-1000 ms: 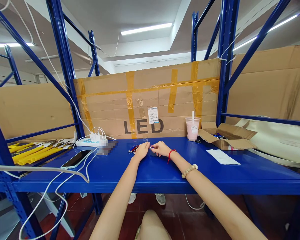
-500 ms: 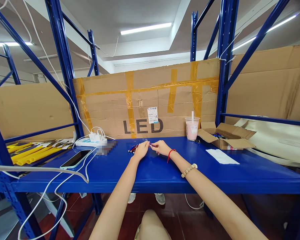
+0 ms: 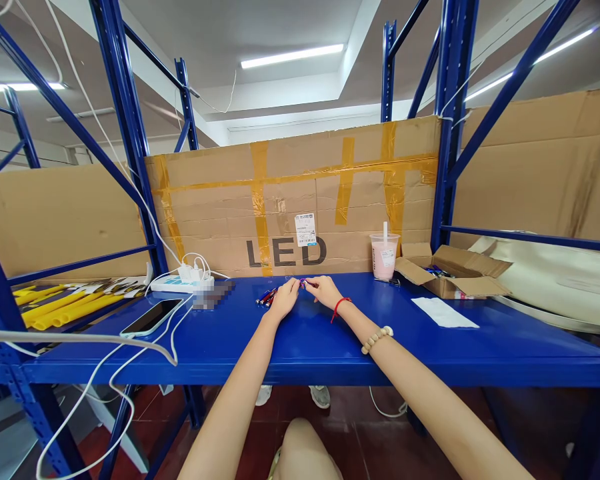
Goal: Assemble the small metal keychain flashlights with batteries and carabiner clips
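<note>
My left hand point(image 3: 283, 302) and my right hand point(image 3: 325, 291) meet over the middle of the blue shelf top point(image 3: 300, 343). Fingers of both are closed in a pinch. Between the fingertips shows a small purple and red piece point(image 3: 303, 284), too small to name. My right fingers grip its right side; what my left fingers hold is mostly covered by them. Just left of my left hand lies a little pile of slim, shiny red and blue pieces point(image 3: 266, 297), partly hidden behind it.
Left of the hands are a phone point(image 3: 151, 318), a power strip point(image 3: 180, 284) and white cables. On the right stand a pink drink cup point(image 3: 384, 258), an open carton point(image 3: 455, 272) and a white paper sheet point(image 3: 445, 313). A cardboard panel point(image 3: 205, 220) closes the back.
My right hand has risen slightly and its wrist has turned a little. The small piece between the fingertips shows at a different angle. My left hand stays nearly still.
</note>
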The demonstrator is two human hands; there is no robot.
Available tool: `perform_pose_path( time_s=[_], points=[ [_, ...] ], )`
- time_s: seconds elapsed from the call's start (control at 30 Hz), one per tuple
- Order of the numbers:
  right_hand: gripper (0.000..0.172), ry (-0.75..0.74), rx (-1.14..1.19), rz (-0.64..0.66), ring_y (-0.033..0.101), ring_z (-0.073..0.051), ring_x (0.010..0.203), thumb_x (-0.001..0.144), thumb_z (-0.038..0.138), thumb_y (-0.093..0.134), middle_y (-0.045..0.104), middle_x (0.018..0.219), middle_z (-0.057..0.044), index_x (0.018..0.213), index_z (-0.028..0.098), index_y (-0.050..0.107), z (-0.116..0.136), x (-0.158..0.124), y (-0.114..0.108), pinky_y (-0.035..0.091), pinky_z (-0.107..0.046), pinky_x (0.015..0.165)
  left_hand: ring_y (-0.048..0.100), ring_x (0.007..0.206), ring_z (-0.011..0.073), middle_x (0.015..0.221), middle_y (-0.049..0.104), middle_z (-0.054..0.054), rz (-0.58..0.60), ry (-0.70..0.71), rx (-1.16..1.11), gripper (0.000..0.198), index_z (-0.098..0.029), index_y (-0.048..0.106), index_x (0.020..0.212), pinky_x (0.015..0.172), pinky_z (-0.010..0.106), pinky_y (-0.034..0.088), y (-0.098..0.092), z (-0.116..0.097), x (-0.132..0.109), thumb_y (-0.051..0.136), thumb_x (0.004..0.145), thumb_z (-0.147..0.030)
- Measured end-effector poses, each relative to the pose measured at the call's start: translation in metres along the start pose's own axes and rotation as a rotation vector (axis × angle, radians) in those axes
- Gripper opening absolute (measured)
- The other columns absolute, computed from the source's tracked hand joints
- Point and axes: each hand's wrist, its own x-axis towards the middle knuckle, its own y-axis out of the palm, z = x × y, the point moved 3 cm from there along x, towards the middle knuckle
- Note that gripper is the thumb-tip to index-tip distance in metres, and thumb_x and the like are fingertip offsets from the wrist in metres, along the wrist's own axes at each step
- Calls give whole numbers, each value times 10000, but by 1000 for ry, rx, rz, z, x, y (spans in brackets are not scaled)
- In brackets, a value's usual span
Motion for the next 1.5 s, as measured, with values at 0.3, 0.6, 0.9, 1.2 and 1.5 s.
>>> perform_pose_path(
  time_s=[0.3,0.6,0.9,1.2,1.5],
  points=[
    [324,18,32,-44,537,-86,411,848,328,382,617,723,-29,829,139,645,-8,1,1,425,-187,424,468,548,107,527,478,-32,52,12,-193,305,-149,567,823,584,214,371,4,-2,1,313,857,-315],
    [356,209,-149,-90,613,-119,571,899,321,298,629,809,-37,1010,163,597,-9,-1,-11,460,-194,529,458,515,108,521,480,-31,165,5,-166,255,-139,545,816,539,218,359,7,-9,-6,389,821,-342],
    [208,614,-454,-88,550,-290,1009,779,119,486,593,1027,-197,909,96,647,-27,-14,-28,426,-391,816,460,457,87,535,517,-40,92,-24,-210,230,-156,530,880,513,208,371,11,3,-2,471,788,-358],
    [413,512,-52,-133,618,-155,836,817,520,424,665,911,-39,915,216,685,-12,-6,-21,489,-226,684,541,494,110,555,573,-20,18,34,-223,257,-145,558,807,526,216,427,11,3,2,623,679,-358],
    [348,447,314,-68,599,-99,641,701,448,612,667,751,-51,830,138,701,-6,-3,-6,407,-113,415,545,484,115,610,631,13,70,73,-70,293,-154,641,727,528,222,424,3,-9,-3,465,784,-382]
  ],
)
